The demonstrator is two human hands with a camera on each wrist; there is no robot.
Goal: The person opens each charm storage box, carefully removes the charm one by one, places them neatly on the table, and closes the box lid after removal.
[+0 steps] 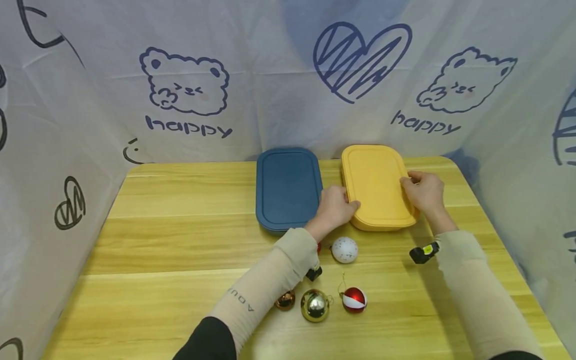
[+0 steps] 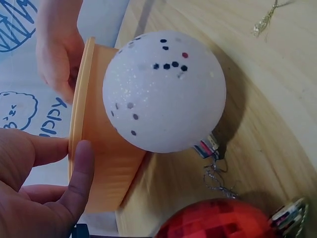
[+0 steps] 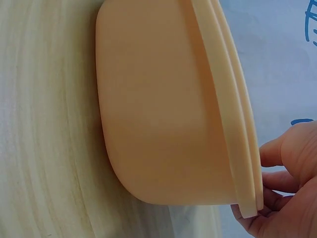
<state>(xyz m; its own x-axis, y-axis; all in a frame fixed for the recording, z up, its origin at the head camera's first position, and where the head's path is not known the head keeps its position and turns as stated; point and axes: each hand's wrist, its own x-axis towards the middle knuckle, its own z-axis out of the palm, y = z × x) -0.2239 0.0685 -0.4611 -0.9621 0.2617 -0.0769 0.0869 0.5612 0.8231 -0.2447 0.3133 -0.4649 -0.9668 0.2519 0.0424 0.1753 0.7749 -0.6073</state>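
Observation:
A yellow box with its lid [image 1: 377, 182] on stands at the back right of the table. At the lid's left edge, my left hand [image 1: 335, 207] pinches the rim between thumb and fingers, as the left wrist view shows. On the opposite side my right hand [image 1: 425, 192] grips the lid's right edge, its fingertips partly hidden behind the rim in the right wrist view. The lid sits level on the box wall [image 3: 153, 109]. Close in front of the box lies a white speckled ball ornament [image 1: 344, 250].
A blue lidded box [image 1: 288, 190] stands left of the yellow one. Nearer me lie a gold ball [image 1: 315, 305], a red-and-white ball [image 1: 354, 300] and a copper ball [image 1: 285, 300]. A red faceted ball [image 2: 218, 220] is mostly hidden by my left arm. Printed cloth hangs behind the table.

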